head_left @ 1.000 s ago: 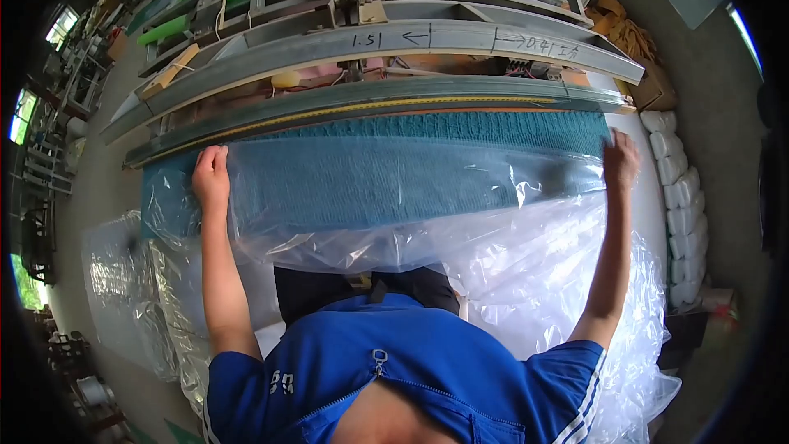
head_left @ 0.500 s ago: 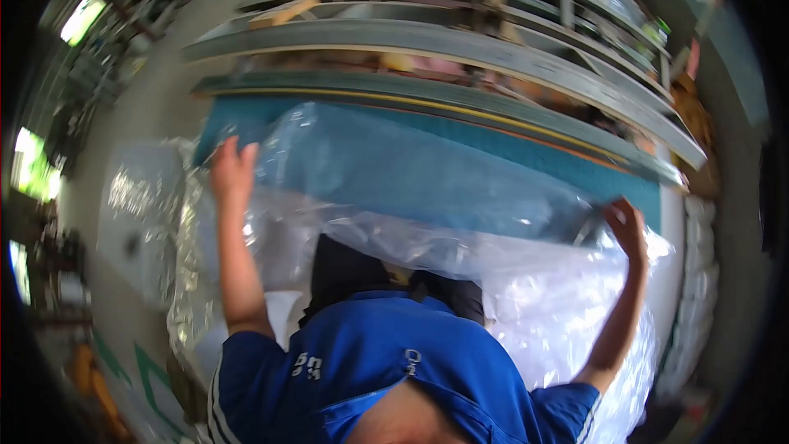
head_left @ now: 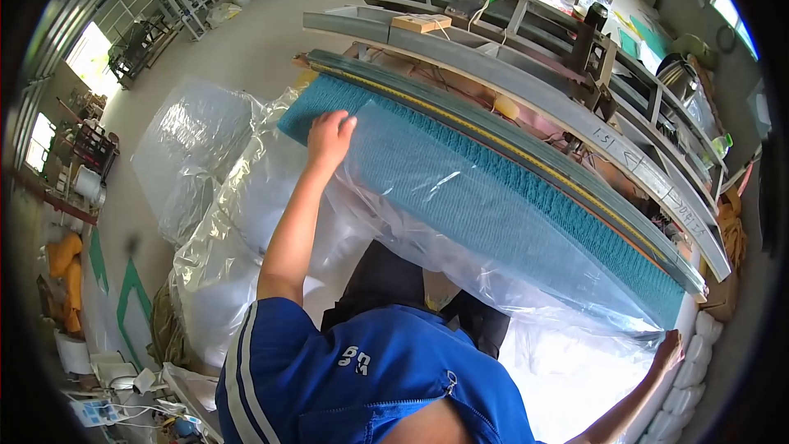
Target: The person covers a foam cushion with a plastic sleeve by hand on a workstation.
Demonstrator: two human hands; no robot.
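A clear plastic sheet [head_left: 460, 197] lies over a long strip of teal ribbed material [head_left: 329, 97] that hangs from a machine's edge. My left hand [head_left: 331, 144] is over the teal strip near its left end, beside the sheet's left edge. Its fingers are bent, with the thumb apart, and I see nothing held in them. At the lower right, my right hand [head_left: 670, 351] is closed on the sheet's corner, and the plastic gathers into folds towards it. The sheet's lower edge falls loosely in front of my legs.
A grey metal beam [head_left: 559, 111] and frame run along behind the teal strip. Crumpled clear plastic [head_left: 197, 156] covers the floor at left. White wrapped rolls [head_left: 690, 374] stand at far right. An orange cloth [head_left: 66, 275] and cables lie at left.
My view has turned, and the strip now slopes down to the right. My right hand has drawn the sheet's corner to the strip's lower right end. The sheet is stretched more tautly.
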